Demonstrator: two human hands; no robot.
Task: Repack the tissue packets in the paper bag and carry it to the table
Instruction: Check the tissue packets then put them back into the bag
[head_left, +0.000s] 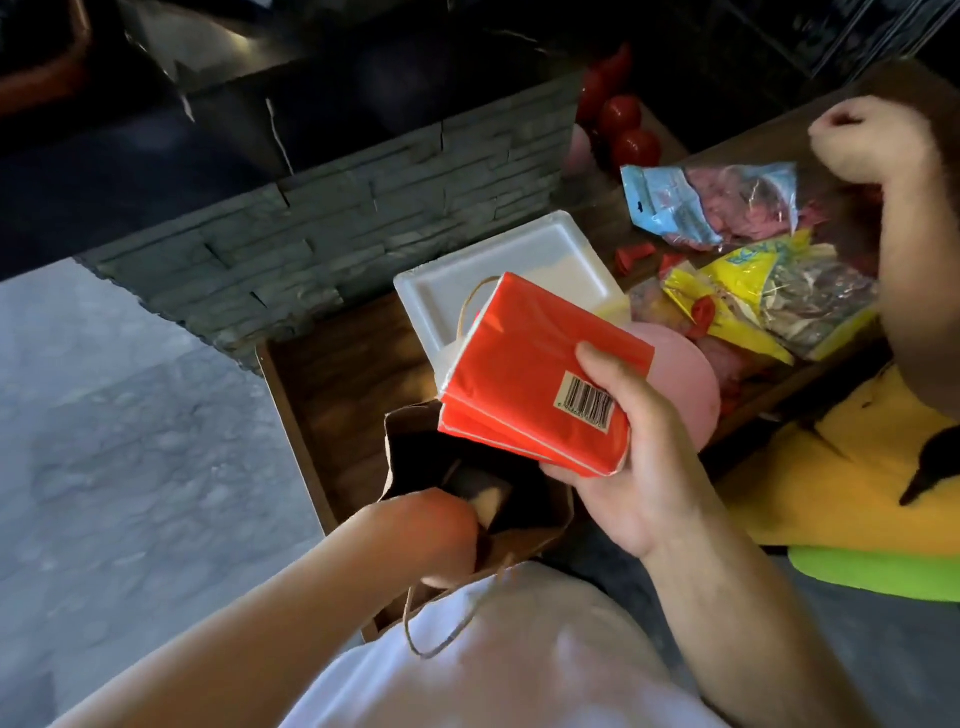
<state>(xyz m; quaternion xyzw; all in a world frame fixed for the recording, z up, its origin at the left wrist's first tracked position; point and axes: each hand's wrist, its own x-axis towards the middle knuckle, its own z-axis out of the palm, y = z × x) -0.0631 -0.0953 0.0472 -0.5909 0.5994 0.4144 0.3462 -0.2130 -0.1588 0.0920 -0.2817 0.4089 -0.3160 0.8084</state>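
My right hand (631, 467) grips a stack of red-orange tissue packets (535, 374) with a barcode label, held just above the mouth of the brown paper bag (540, 525). The bag stands open against my body, with its twine handles hanging front and back. My left hand (441, 530) reaches down into the bag, and its fingers are hidden inside, so I cannot see whether they hold anything.
A wooden table (343, 374) carries a white foam tray (467, 280), a pink balloon (680, 384) and plastic bags of balloons (727, 208). Another person in yellow (852, 467) sits at the right with an arm raised. A stone-clad wall (337, 208) lies behind, grey floor (130, 415) at left.
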